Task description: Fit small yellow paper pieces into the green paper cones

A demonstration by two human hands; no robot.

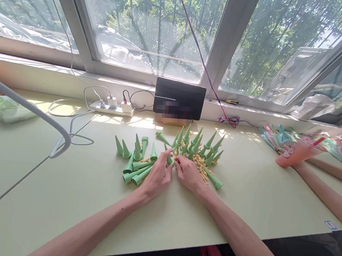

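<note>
In the middle of the table, my left hand (159, 173) curls around a green plastic cone spike (169, 161), which its fingers partly cover. Close on its right, my right hand (189, 173) pinches at that spike's side; whatever is between the fingertips is too small to make out. Beyond both hands stands a cluster of upright green spikes (196, 145), with small yellow pieces (200, 161) scattered at their feet. Left of my left hand, several more spikes (140, 165) lie on their sides, and a few others (126, 150) stand on their wide ends.
A dark tablet (179, 99) leans by the window behind the spikes. To its left are a power strip (110, 107) and cables. A grey curved tube (43, 113) crosses the left side. At right are a pink drink cup (295, 154) and another person's arms (321, 189).
</note>
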